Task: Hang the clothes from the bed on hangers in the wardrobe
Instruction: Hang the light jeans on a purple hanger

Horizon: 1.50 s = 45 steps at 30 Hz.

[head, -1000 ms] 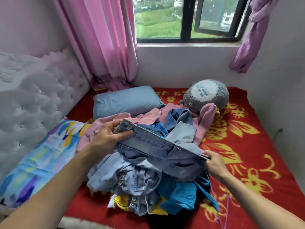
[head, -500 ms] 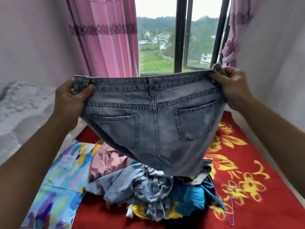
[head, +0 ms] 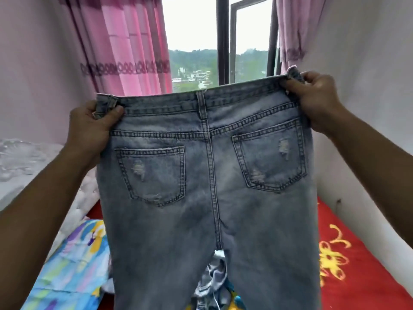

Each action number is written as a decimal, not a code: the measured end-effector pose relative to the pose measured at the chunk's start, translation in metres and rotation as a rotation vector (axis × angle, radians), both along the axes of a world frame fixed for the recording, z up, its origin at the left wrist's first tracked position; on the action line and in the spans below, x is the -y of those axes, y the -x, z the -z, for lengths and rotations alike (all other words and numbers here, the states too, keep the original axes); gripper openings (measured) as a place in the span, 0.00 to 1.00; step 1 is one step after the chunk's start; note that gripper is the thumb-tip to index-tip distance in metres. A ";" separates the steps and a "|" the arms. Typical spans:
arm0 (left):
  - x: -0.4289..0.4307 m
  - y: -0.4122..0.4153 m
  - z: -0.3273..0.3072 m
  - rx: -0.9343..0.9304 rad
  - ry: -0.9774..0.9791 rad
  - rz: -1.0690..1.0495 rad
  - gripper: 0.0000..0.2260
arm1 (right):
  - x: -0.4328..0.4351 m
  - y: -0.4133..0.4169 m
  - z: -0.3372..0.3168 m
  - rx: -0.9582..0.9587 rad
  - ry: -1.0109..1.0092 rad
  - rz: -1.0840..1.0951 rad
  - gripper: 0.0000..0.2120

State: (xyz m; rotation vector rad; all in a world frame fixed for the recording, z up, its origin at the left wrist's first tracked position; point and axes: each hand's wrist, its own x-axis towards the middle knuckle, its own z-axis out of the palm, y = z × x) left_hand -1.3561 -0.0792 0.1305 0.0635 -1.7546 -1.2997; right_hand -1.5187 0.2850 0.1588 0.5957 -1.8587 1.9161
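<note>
1. The jeans [head: 207,186] hang in the air in the middle of the view. Their back pockets face the person, the waistband is stretched out flat, and the legs drop towards six o'clock and out of sight.
2. The left hand [head: 89,128], at nine o'clock, grips the left end of the waistband. Its fingers [head: 114,113] are curled round the denim with the thumb pressed on a belt loop.
3. The right hand [head: 312,97], at two o'clock, holds the other end a little higher. Its fingers [head: 290,85] are folded tight over the band.
4. At six o'clock, in the gap between the legs, I glimpse the pile of clothes [head: 212,285] lying on the bed [head: 357,265], whose red flowered sheet shows at four o'clock.
5. A multicoloured cover [head: 73,265] lies at seven o'clock. There is a pink curtain [head: 125,48] at eleven and the window [head: 194,41] at twelve.
6. To my eye the step in hand is spreading out one garment to see how it lies. Hanging it has not begun, and neither a hanger nor the wardrobe is in view.
7. The next move calls for a hanger, so one hand will probably have to let go while the other takes the full weight.
8. Denim is heavy and these legs are long. I would expect them to need folding over the hanger's bar, with care that they do not drag the pile along.
</note>
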 end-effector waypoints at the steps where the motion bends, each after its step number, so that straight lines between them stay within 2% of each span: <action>1: 0.000 0.009 0.010 0.029 -0.022 0.016 0.04 | 0.000 0.008 0.013 0.047 0.002 -0.006 0.07; 10: -0.003 0.120 0.164 0.407 -0.218 0.108 0.03 | -0.015 0.124 0.190 0.618 -0.085 -0.213 0.06; 12: -0.005 0.154 0.211 0.525 -0.242 0.086 0.04 | -0.021 0.156 0.240 0.763 -0.126 -0.252 0.15; 13: -0.005 0.172 0.236 0.583 -0.241 0.070 0.05 | -0.023 0.173 0.265 0.839 -0.136 -0.263 0.16; 16: -0.006 0.226 0.308 0.787 -0.225 0.002 0.06 | -0.028 0.219 0.341 1.030 -0.183 -0.276 0.08; 18: -0.005 0.260 0.355 0.919 -0.256 -0.045 0.07 | -0.024 0.249 0.392 1.118 -0.228 -0.219 0.09; 22: -0.008 0.319 0.430 1.083 -0.223 -0.223 0.05 | -0.004 0.298 0.486 1.164 -0.274 -0.107 0.18; 24: -0.017 0.342 0.451 1.137 -0.149 -0.369 0.09 | 0.009 0.314 0.517 1.163 -0.265 -0.090 0.15; 26: -0.031 0.361 0.465 1.156 -0.127 -0.383 0.13 | 0.023 0.327 0.539 1.146 -0.283 -0.122 0.15; 30: -0.057 0.384 0.499 1.265 -0.077 -0.288 0.14 | 0.031 0.348 0.586 1.129 -0.325 -0.209 0.25; 33: -0.075 0.395 0.525 1.336 -0.030 -0.220 0.12 | 0.013 0.350 0.622 1.180 -0.384 -0.200 0.28; 40: -0.147 0.461 0.581 1.391 0.171 0.089 0.11 | -0.050 0.284 0.722 1.390 -0.680 -0.155 0.21; 42: -0.172 0.489 0.600 1.355 0.279 0.148 0.11 | -0.058 0.265 0.746 1.422 -0.712 -0.161 0.17; 43: -0.184 0.502 0.610 1.320 0.378 0.174 0.12 | -0.060 0.257 0.758 1.423 -0.727 -0.160 0.18; 45: -0.208 0.526 0.630 1.215 0.687 0.268 0.15 | -0.061 0.246 0.778 1.407 -0.768 -0.132 0.23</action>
